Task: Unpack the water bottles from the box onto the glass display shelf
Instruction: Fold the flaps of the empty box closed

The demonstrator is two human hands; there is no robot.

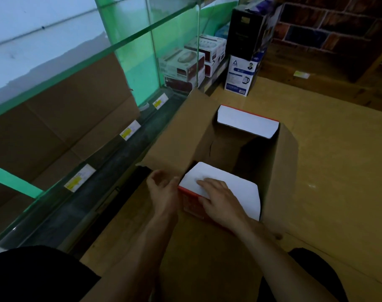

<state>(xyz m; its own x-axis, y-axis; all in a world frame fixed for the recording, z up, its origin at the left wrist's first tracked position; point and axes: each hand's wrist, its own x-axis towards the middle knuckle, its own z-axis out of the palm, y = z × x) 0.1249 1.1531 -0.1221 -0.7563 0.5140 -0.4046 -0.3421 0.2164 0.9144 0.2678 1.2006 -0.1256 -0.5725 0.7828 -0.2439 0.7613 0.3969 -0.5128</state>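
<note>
Left hand (164,188) loosely cupped against the near carton's (240,192) left edge, right hand (220,199) flat on its white top, neither gripping; carton sits crosswise in the box (283,149), glass shelf (120,43) up-left, nearer the left hand.

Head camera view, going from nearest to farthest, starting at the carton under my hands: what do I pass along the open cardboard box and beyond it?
Near white-topped carton → far white-topped carton → blue-and-white kettle box → brick wall.
</note>
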